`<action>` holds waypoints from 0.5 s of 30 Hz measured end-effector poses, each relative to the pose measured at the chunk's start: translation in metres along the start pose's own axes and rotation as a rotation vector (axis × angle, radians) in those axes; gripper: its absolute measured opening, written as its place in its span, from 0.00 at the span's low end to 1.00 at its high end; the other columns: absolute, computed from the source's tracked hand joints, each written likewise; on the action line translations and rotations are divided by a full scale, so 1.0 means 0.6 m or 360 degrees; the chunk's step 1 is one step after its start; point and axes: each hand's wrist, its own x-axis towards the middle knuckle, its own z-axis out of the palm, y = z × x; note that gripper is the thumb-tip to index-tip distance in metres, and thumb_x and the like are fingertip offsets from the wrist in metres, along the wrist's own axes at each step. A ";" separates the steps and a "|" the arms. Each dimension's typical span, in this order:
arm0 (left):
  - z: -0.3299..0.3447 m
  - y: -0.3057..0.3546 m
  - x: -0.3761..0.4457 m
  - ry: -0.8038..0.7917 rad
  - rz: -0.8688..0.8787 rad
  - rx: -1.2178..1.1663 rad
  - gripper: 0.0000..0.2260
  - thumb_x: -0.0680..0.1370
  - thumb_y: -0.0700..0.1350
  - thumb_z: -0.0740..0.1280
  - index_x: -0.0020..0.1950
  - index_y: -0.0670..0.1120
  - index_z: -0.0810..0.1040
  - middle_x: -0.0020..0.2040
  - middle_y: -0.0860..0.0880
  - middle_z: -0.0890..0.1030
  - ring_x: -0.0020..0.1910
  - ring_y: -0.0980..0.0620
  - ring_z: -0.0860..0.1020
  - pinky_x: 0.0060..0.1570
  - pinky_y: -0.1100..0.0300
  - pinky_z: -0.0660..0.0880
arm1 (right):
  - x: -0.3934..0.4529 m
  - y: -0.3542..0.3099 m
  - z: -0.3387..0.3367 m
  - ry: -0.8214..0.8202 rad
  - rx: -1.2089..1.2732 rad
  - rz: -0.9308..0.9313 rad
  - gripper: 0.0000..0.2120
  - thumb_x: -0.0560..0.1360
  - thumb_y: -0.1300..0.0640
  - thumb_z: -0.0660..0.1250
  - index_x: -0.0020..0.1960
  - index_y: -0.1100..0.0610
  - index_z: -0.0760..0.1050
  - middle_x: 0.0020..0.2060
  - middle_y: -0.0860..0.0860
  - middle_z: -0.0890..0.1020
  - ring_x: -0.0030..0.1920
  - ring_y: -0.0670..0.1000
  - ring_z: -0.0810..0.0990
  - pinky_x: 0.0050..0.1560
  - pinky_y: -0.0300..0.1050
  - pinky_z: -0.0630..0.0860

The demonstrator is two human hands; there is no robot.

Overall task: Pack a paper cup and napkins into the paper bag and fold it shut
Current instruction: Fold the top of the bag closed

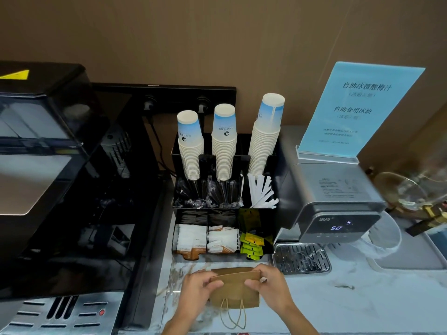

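Note:
A brown paper bag with twine handles stands on the marble counter near the front edge, its top folded over toward me. My left hand pinches the fold at its left end and my right hand pinches it at the right end. Whatever is inside the bag is hidden. Three stacks of white-and-blue paper cups stand upside down in a black organizer behind the bag. No napkins are plainly visible; white packets fill the organizer's front trays.
A black coffee machine fills the left side. On the right a grey water dispenser sits over a metal drip tray, with a blue sign on top. Glassware stands at far right.

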 end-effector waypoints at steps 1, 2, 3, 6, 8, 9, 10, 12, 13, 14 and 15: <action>0.001 -0.008 0.000 -0.0002 -0.0047 -0.0113 0.08 0.74 0.45 0.76 0.35 0.49 0.84 0.43 0.58 0.88 0.45 0.55 0.84 0.49 0.60 0.81 | -0.002 0.006 0.000 0.0004 0.0089 0.0033 0.09 0.69 0.63 0.77 0.39 0.53 0.78 0.38 0.46 0.86 0.43 0.47 0.83 0.38 0.32 0.75; 0.003 -0.014 -0.001 -0.0012 -0.0088 -0.0195 0.10 0.73 0.44 0.76 0.32 0.48 0.83 0.45 0.61 0.87 0.47 0.58 0.84 0.51 0.62 0.80 | -0.004 0.013 0.002 0.0010 0.0168 0.0054 0.09 0.69 0.64 0.76 0.41 0.54 0.78 0.40 0.48 0.87 0.45 0.48 0.84 0.39 0.33 0.76; 0.005 -0.019 -0.001 -0.0027 -0.0117 -0.0256 0.10 0.73 0.42 0.76 0.31 0.48 0.84 0.46 0.64 0.87 0.49 0.62 0.84 0.50 0.67 0.79 | -0.006 0.020 0.004 0.0015 0.0217 0.0064 0.08 0.69 0.65 0.76 0.43 0.56 0.79 0.41 0.48 0.88 0.46 0.49 0.85 0.40 0.34 0.77; 0.010 -0.025 0.004 -0.0040 -0.0151 -0.0309 0.12 0.74 0.41 0.76 0.32 0.53 0.86 0.37 0.63 0.86 0.41 0.64 0.82 0.44 0.68 0.76 | -0.010 0.032 0.013 0.0025 0.0261 0.0050 0.05 0.72 0.63 0.74 0.46 0.60 0.79 0.43 0.49 0.88 0.48 0.48 0.85 0.42 0.34 0.78; 0.009 -0.022 0.007 -0.0025 -0.0148 -0.0253 0.19 0.74 0.43 0.76 0.24 0.53 0.78 0.24 0.61 0.76 0.27 0.64 0.72 0.35 0.68 0.69 | -0.008 0.033 0.013 0.0038 0.0242 0.0056 0.05 0.74 0.62 0.71 0.45 0.64 0.78 0.42 0.52 0.88 0.47 0.52 0.86 0.46 0.42 0.81; 0.007 -0.016 0.007 -0.0015 -0.0135 -0.0228 0.22 0.73 0.43 0.76 0.22 0.52 0.74 0.21 0.59 0.71 0.25 0.62 0.68 0.32 0.69 0.66 | -0.006 0.032 0.011 0.0040 0.0214 0.0055 0.06 0.75 0.62 0.71 0.45 0.65 0.77 0.40 0.53 0.88 0.46 0.53 0.86 0.48 0.46 0.80; 0.003 -0.009 0.008 -0.0006 -0.0103 -0.0199 0.24 0.73 0.44 0.77 0.21 0.51 0.70 0.20 0.58 0.67 0.24 0.61 0.64 0.31 0.69 0.65 | -0.005 0.027 0.007 0.0041 0.0192 0.0049 0.06 0.75 0.62 0.70 0.44 0.65 0.77 0.39 0.53 0.88 0.44 0.52 0.87 0.48 0.47 0.81; -0.009 0.008 0.009 0.0035 0.0005 -0.0132 0.27 0.72 0.45 0.78 0.22 0.50 0.64 0.20 0.56 0.62 0.24 0.59 0.60 0.29 0.69 0.62 | -0.005 0.013 -0.003 0.0055 0.0171 0.0015 0.05 0.75 0.63 0.70 0.45 0.65 0.77 0.38 0.52 0.88 0.43 0.49 0.87 0.47 0.47 0.81; -0.019 0.019 0.009 0.0047 0.0039 -0.0119 0.27 0.72 0.46 0.78 0.22 0.50 0.63 0.20 0.56 0.62 0.24 0.58 0.60 0.29 0.70 0.63 | -0.005 0.003 -0.010 0.0079 0.0165 -0.0009 0.07 0.76 0.62 0.70 0.46 0.67 0.76 0.39 0.53 0.88 0.44 0.50 0.87 0.48 0.49 0.81; -0.029 0.032 0.010 0.0058 0.0064 -0.0129 0.28 0.72 0.46 0.77 0.22 0.50 0.62 0.20 0.55 0.62 0.24 0.58 0.60 0.30 0.71 0.64 | -0.006 -0.010 -0.018 0.0107 0.0158 -0.0034 0.09 0.76 0.62 0.70 0.46 0.69 0.75 0.40 0.56 0.88 0.45 0.53 0.86 0.47 0.50 0.81; -0.042 0.046 0.011 0.0068 0.0092 -0.0158 0.28 0.73 0.46 0.77 0.22 0.51 0.61 0.21 0.55 0.61 0.24 0.58 0.60 0.31 0.72 0.66 | -0.008 -0.025 -0.027 0.0130 0.0165 -0.0059 0.10 0.76 0.62 0.70 0.46 0.70 0.74 0.40 0.59 0.87 0.46 0.57 0.86 0.46 0.51 0.81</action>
